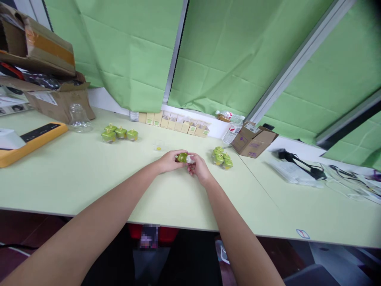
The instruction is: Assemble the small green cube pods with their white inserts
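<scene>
Nearest, both forearms reach in over the table (172, 198), and the two hands meet just above it. The left hand (170, 162) is curled around a green lid (182, 157), gripping it from the left side. The right hand (200, 167) is narrow, thumb and fingers closed on a small white piece (190, 159); what that piece is, I cannot tell.

Lid and white piece sit side by side, the lid to the left, so the pair runs left to right, across the line of sight, between the two sets of fingers. They look to be touching, though the fingers hide where they meet.

Just beyond the hands and a little to the left stands a clear cup (158, 145) with something yellow in it, nearer the left hand. A cluster of green-lidded cups (218, 159) lies right of the right hand, its nearer neighbour; another cluster (121, 133) stands farther off, to the left.

Farther back, a row of small boxes (178, 124) lines the wall, with a bottle (231, 134) and a carton (253, 141) to their right, below the green curtain (229, 59).
</scene>
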A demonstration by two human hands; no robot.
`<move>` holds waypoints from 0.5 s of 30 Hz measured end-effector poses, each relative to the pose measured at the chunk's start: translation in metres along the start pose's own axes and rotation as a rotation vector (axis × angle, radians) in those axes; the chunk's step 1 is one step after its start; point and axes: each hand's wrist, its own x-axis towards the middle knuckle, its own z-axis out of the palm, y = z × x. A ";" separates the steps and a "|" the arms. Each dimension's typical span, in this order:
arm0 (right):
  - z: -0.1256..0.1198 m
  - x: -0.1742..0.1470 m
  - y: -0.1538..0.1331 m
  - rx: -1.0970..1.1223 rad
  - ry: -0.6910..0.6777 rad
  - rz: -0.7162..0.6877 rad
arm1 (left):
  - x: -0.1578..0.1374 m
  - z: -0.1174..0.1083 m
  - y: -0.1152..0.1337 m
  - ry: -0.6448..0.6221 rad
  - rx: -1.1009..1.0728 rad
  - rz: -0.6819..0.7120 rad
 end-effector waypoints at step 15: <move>-0.006 0.008 0.011 -0.282 0.264 -0.246 | 0.002 -0.005 -0.003 0.097 0.046 -0.072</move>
